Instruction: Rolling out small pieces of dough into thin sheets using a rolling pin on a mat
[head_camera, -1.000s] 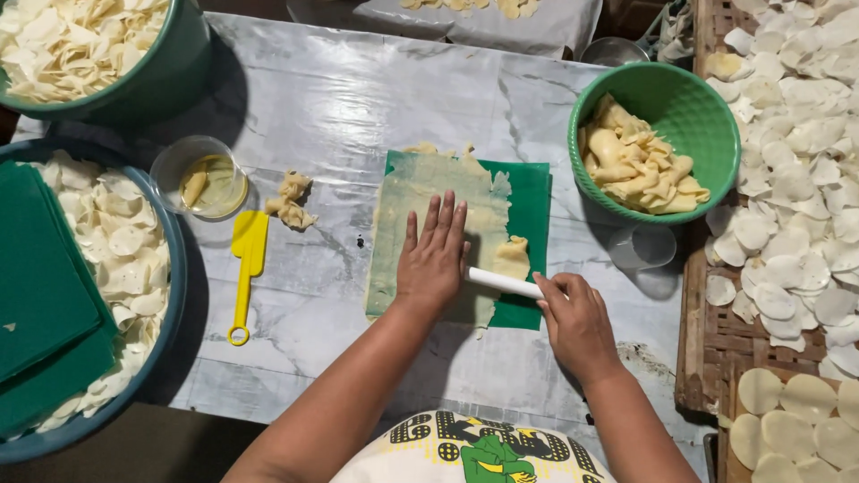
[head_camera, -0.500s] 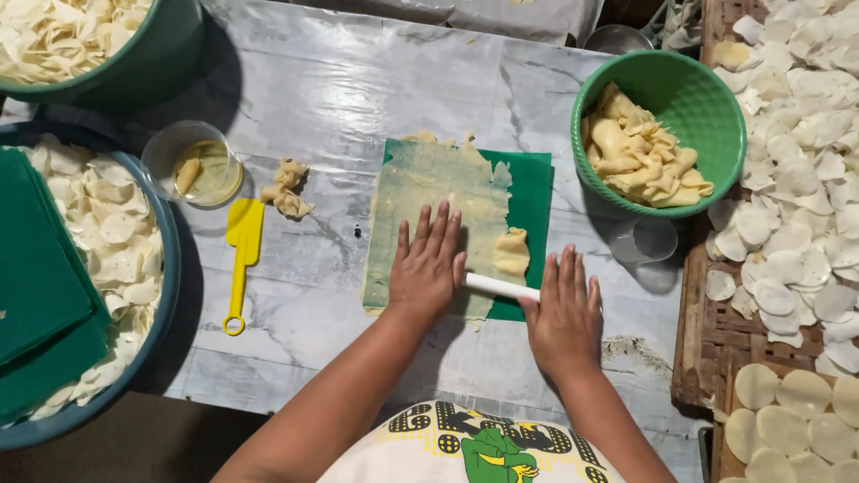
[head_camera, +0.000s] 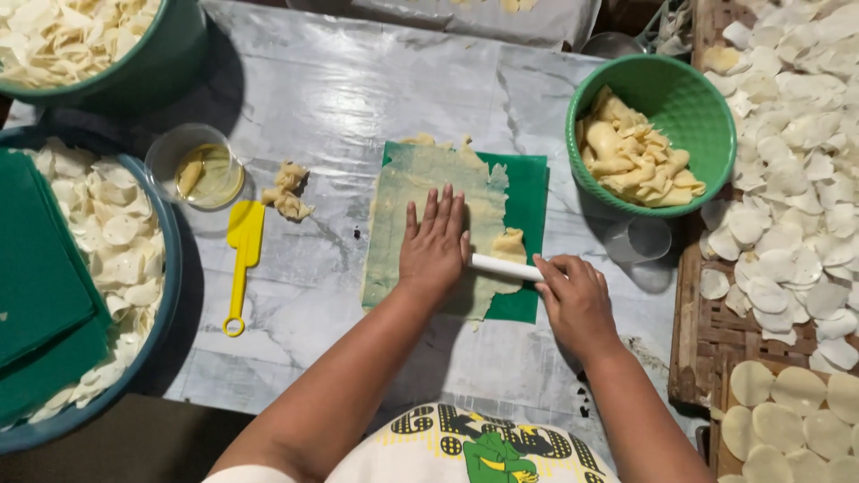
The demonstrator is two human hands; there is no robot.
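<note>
Two large basins of pale chips; one small cup [head_camera: 195,167]; one yellow spatula [head_camera: 240,259]. Left hand [head_camera: 436,243], fingers spread flat, now farther up the dough sheet [head_camera: 429,192] on one green mat [head_camera: 528,192]. Right hand [head_camera: 577,300], flat before, now pinches the white roller [head_camera: 501,266]: rolling proceeds. One green bowl [head_camera: 707,134].

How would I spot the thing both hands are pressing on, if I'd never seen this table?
Start at the grey marbled table and find the green mat at its middle, spread with thin pale dough. Across its near edge lies a slim white roller, under the left hand and the right hand. It is the only white rod; the nearby yellow spatula is flat.
</note>
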